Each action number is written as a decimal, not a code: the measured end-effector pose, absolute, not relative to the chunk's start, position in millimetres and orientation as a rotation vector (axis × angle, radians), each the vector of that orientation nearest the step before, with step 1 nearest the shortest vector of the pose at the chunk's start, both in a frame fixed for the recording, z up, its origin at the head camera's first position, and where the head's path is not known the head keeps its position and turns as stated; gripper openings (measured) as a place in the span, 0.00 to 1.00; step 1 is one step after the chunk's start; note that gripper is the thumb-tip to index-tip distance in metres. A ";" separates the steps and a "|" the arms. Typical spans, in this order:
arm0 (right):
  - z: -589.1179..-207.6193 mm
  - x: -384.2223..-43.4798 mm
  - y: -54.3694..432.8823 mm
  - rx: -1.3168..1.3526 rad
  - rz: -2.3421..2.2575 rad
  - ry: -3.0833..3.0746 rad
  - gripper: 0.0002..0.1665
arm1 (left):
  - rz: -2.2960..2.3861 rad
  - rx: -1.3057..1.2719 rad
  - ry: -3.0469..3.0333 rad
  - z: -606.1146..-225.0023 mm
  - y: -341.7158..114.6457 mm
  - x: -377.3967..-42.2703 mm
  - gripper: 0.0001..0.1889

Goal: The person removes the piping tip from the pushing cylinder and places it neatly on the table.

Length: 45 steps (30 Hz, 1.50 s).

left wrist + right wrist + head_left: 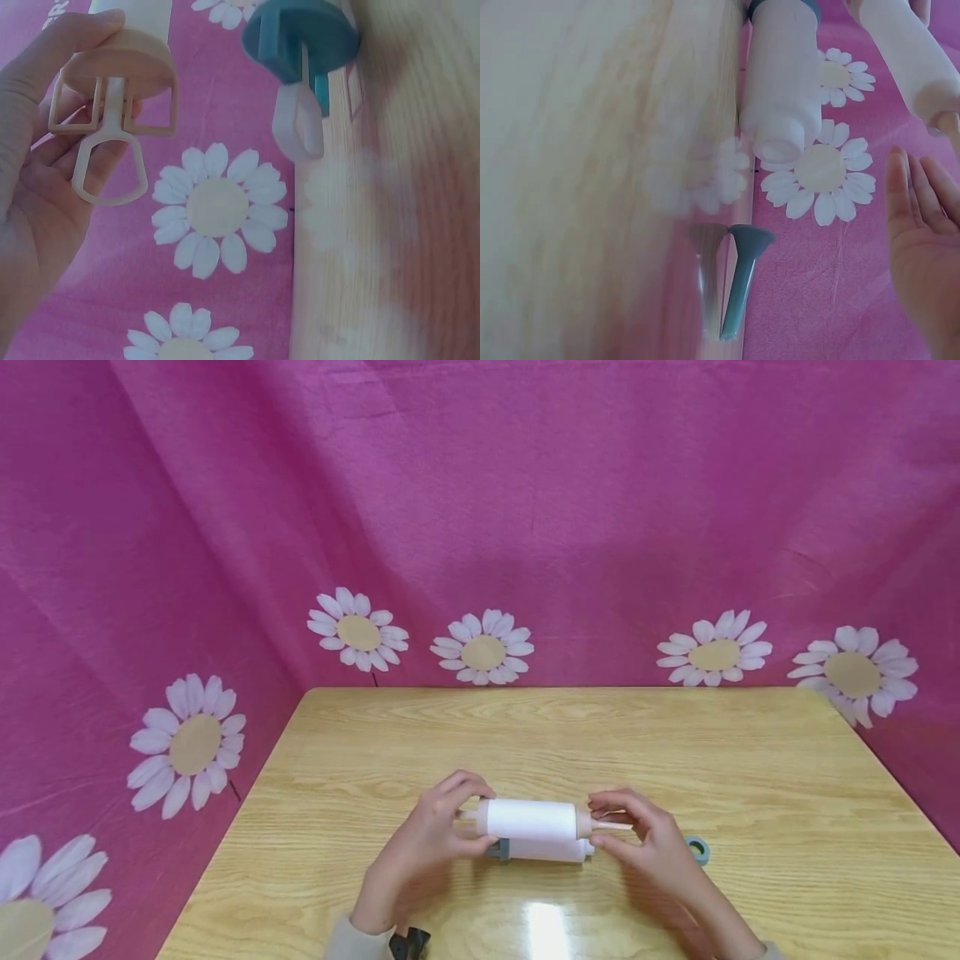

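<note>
My left hand (438, 822) grips the handle end of a white icing syringe (531, 818). Thumb and fingers lie either side of its beige cap (124, 67), from which square finger loops and a pale plunger ring (112, 187) stick out. Held level, the syringe points to the right. Around its slim pale nozzle (611, 824), my right hand (648, 839) has its fingers straight and spread, with a visible gap to it. Just below lies a second white syringe (780, 90) with a teal cap (300, 37); its front neck (780, 142) is bare.
A teal ring-shaped piece (697, 850) lies on the wooden table (787, 777) right of my right hand; from the side it looks like a flared cone. Pink cloth (562, 527) with daisies hangs behind and to the sides. Something black (410, 943) sits by the left sleeve.
</note>
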State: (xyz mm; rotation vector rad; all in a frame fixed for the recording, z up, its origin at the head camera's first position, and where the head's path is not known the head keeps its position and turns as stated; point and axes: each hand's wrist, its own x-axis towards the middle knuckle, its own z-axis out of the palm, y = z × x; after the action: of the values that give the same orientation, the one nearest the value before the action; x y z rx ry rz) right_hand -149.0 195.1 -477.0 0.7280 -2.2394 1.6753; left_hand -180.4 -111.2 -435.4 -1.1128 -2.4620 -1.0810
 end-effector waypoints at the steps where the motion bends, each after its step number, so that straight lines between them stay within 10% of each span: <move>1: -476.7 -147.8 195.5 0.723 1.675 -2.251 0.25 | -1.075 -1.117 -2.457 -435.9 -109.9 -179.5 0.23; 45: -474.6 -123.6 207.5 0.750 1.664 -2.258 0.23 | -1.071 -1.120 -2.563 -440.3 -95.1 -154.7 0.26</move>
State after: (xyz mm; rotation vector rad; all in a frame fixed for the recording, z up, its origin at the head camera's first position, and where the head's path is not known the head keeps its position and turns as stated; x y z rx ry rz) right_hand -123.6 207.5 -474.6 0.7504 -2.2581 1.6636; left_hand -154.7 -95.1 -440.3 -1.1204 -2.5629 -1.0706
